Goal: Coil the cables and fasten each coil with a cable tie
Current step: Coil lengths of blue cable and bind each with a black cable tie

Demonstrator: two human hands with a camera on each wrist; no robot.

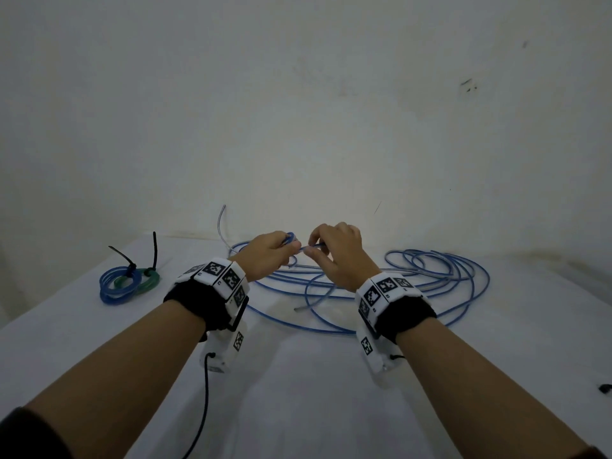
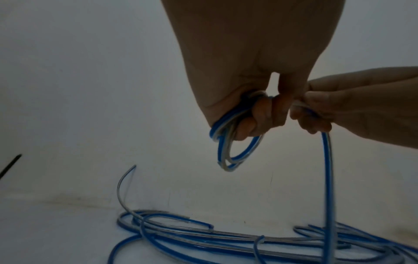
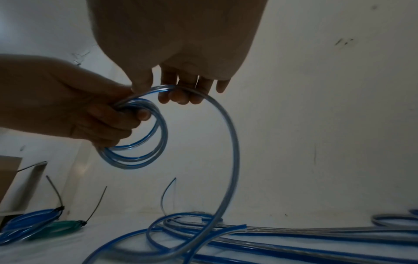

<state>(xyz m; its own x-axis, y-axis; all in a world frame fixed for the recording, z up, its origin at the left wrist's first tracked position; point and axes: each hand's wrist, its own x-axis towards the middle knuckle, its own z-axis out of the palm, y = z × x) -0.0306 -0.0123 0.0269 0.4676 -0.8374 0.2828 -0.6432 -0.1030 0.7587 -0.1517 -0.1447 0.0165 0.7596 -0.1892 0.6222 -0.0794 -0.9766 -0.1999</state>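
Note:
My left hand [image 1: 276, 248] is raised above the white table and grips a small coil of blue cable [image 3: 140, 142] of a few loops, seen also as the small coil [image 2: 233, 151] in the left wrist view. Close to its right, my right hand [image 1: 326, 250] pinches the same blue cable [image 3: 228, 135] between thumb and fingers; from there the strand curves down to the loose blue cable pile [image 1: 381, 289] on the table. In the left wrist view the right hand [image 2: 316, 114] holds the strand [image 2: 328, 178] hanging straight down.
At the table's left lie a tied blue coil [image 1: 116, 286] and a tied green coil [image 1: 145, 279], each with a black cable tie [image 1: 154, 250] sticking up. A clear cable end [image 1: 220, 223] arcs up near the wall. A small dark object [image 1: 604, 388] lies at the right edge.

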